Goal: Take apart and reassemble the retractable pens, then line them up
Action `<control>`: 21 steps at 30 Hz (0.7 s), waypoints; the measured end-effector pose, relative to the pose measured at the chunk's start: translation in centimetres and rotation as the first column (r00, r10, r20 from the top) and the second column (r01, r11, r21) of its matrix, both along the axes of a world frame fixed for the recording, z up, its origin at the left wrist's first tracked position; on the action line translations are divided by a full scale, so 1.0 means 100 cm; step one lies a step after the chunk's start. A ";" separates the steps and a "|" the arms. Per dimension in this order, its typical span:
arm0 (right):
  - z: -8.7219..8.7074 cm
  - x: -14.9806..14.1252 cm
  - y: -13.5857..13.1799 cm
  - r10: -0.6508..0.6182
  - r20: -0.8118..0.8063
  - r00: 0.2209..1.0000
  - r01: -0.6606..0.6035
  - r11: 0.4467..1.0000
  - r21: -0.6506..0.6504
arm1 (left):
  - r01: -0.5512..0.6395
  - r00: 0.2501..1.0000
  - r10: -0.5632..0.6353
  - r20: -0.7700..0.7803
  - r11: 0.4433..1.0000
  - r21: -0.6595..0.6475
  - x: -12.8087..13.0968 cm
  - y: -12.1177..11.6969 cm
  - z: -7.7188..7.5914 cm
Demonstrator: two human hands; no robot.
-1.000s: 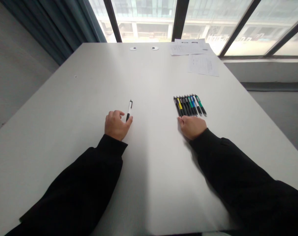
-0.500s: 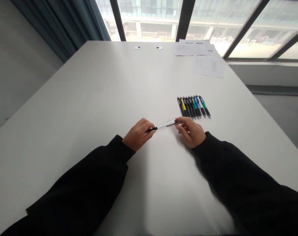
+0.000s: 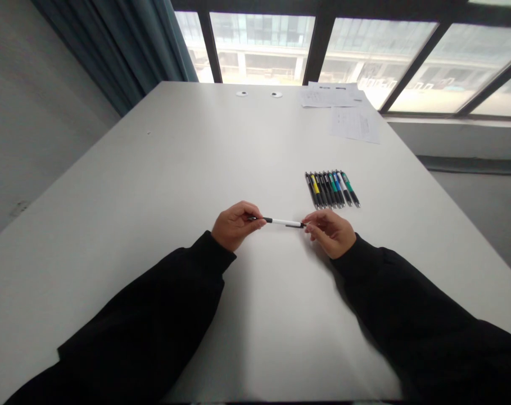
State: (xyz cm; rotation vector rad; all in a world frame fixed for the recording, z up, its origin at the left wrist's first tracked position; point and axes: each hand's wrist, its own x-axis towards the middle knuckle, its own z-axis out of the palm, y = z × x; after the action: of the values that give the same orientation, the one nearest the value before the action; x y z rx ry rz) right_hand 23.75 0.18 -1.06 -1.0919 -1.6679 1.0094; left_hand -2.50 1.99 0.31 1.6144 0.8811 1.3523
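From the head view, the left hand (image 3: 236,226) pinches one end of a white pen (image 3: 283,222) and the right hand (image 3: 328,234) pinches the other end, so the pen stays level between them, near a neat row of pens (image 3: 331,190) on the white table (image 3: 154,169).

Barrel of the white-and-black plastic pen (image 3: 283,222): smooth, glossy plastic, with a faint sheen along the white section. Row of pens (image 3: 331,189): glossy plastic barrels in black, yellow, green and blue, with small metallic-looking clips; tabletop (image 3: 154,185): smooth, matt white laminate. Sleeves (image 3: 129,332): matt black cloth; paper sheets (image 3: 355,125): thin, matt printed paper; curtain (image 3: 126,62): soft, dull blue-grey cloth; window panes (image 3: 259,48): smooth glass in dark frames.
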 end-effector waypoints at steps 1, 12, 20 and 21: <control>-0.001 0.001 0.001 0.002 0.031 1.000 -0.002 1.000 0.016 | 0.006 1.000 -0.005 0.030 1.000 -0.021 0.000 0.000 0.000; 0.000 0.004 0.002 0.009 0.017 1.000 -0.011 0.992 0.129 | 0.079 0.979 -0.049 0.198 0.986 -0.145 -0.001 0.000 0.003; 0.001 0.003 0.002 -0.190 -0.007 0.982 0.186 0.949 0.256 | 0.015 0.988 0.029 0.155 0.961 -0.276 -0.007 -0.001 0.005; 0.002 0.003 0.002 -0.201 -0.002 0.980 0.196 0.949 0.248 | 0.003 0.990 0.036 0.138 0.962 -0.273 -0.007 0.000 0.004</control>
State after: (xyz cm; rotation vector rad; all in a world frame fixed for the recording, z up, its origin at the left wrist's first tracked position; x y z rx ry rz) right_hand 24.05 0.35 -0.87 -1.0816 -1.6151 0.6429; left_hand -3.25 1.94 0.72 1.2870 0.9505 1.2776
